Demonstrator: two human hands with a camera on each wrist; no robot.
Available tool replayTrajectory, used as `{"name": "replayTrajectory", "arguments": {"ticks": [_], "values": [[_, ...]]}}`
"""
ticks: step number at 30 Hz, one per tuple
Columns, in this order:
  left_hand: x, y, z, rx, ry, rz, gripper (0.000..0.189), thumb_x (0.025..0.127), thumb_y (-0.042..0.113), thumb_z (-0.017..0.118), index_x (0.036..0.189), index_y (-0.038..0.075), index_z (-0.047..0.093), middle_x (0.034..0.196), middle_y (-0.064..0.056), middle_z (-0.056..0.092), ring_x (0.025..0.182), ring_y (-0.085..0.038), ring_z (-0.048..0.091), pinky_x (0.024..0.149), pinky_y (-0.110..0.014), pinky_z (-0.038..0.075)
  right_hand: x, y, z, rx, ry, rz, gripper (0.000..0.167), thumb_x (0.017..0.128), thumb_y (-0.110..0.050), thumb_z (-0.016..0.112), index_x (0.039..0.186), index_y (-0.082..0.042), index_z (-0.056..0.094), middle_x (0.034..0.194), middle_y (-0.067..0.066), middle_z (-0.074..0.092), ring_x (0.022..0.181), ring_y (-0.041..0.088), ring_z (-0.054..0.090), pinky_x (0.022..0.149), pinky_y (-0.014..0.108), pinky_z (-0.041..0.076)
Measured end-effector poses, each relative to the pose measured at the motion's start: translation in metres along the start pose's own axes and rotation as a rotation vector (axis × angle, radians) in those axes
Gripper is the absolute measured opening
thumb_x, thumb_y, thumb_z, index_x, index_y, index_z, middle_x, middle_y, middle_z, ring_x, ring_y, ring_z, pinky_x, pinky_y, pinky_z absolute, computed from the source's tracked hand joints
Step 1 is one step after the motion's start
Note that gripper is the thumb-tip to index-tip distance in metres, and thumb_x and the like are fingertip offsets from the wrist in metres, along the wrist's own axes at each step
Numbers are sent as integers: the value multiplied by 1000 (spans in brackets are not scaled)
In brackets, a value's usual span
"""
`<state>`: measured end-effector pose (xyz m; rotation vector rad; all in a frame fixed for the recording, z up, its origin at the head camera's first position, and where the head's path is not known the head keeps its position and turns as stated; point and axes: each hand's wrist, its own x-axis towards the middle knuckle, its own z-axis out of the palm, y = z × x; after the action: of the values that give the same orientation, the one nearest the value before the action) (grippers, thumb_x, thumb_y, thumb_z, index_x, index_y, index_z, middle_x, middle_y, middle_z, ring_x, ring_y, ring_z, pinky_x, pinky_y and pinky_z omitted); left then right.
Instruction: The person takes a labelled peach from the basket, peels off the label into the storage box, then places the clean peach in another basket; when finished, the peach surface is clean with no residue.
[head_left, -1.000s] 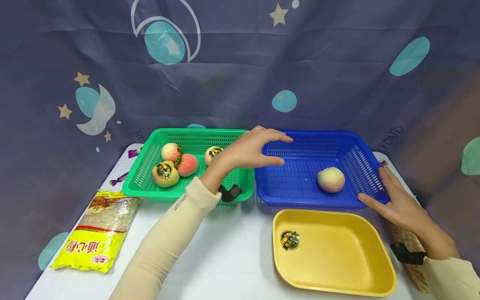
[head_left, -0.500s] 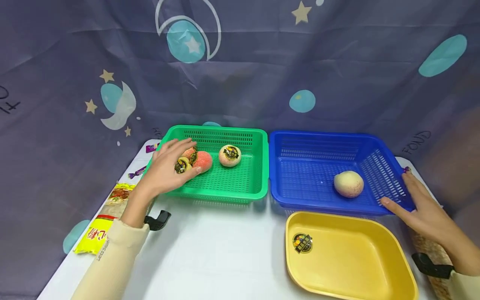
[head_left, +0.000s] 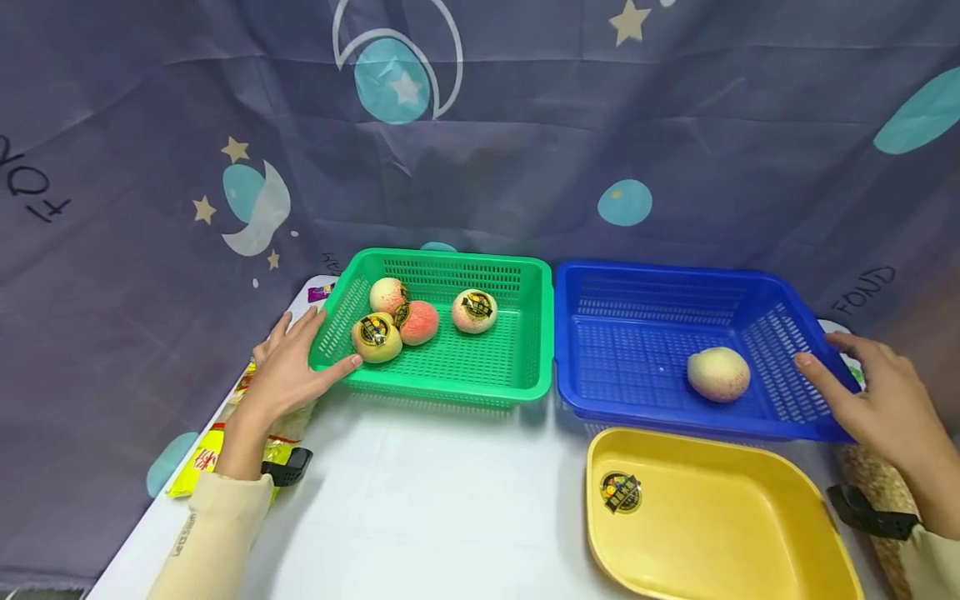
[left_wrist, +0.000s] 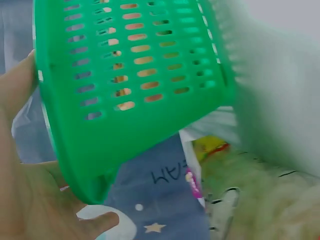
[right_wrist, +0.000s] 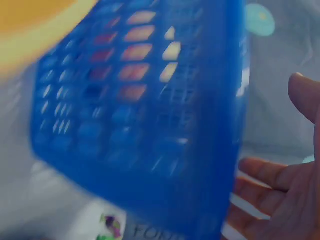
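My left hand (head_left: 288, 371) is at the near left corner of a green plastic basket (head_left: 450, 392), thumb on the rim and fingers spread along the outer side. Several peaches lie in that basket: a pink one (head_left: 420, 323), a stickered yellowish one (head_left: 377, 340), a pale one (head_left: 387, 295) and another stickered one (head_left: 474, 312) apart to the right. At the right end of a blue plastic basket (head_left: 675, 417) is my right hand (head_left: 881, 400), thumb over the corner and fingers outside, loosely extended. One pale peach (head_left: 718, 374) sits inside the blue basket.
A yellow tub (head_left: 712, 508) with a round sticker stands before the blue basket. Under my left forearm lies a yellow pasta bag (head_left: 281, 450); a grain-filled bag (head_left: 881, 487) lies below my right arm. A purple-wrapped candy (head_left: 321, 292) is behind the left hand. A patterned curtain (head_left: 510, 150) hangs behind.
My left hand has moved left from above the gap between the baskets to the green basket's left corner. My right hand stays by the blue basket's right end. The head view has turned left.
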<state>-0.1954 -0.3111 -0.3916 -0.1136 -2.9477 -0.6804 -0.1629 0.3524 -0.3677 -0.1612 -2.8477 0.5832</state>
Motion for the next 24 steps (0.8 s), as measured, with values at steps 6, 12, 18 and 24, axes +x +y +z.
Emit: {"name": "replayTrajectory", "arguments": {"ticks": [6, 12, 18, 24], "values": [[-1, -8, 5, -15, -10, -24, 103, 88, 70, 61, 163, 9, 24, 171, -13, 19, 156, -51, 2, 106, -78, 11, 10, -34, 4, 116, -37, -122, 66, 104, -38, 57, 149, 7, 41, 151, 41, 35, 135, 64, 31, 102, 82, 26], [0, -8, 6, -14, -25, -18, 105, 88, 72, 61, 163, 11, 21, 172, -9, 16, 155, -51, 4, 107, -79, 11, 16, -71, 9, 203, -87, -241, 52, 100, -34, 65, 140, -3, 56, 139, 29, 57, 124, 49, 48, 101, 47, 42], [0, -7, 6, -11, -47, -38, 106, 87, 73, 60, 164, 14, 17, 172, -11, 17, 151, -50, 17, 103, -74, 20, 26, -116, 16, 274, -130, -315, 43, 97, -36, 69, 133, -12, 63, 133, 16, 65, 118, 30, 55, 92, 28, 39], [-1, -8, 7, -31, -60, -52, 107, 87, 73, 61, 165, 14, 16, 172, -10, 15, 151, -48, 19, 103, -73, 23, 40, -159, 28, 354, -210, -375, 41, 97, -36, 70, 134, -20, 64, 134, 6, 66, 119, 23, 60, 90, 11, 40]]}}
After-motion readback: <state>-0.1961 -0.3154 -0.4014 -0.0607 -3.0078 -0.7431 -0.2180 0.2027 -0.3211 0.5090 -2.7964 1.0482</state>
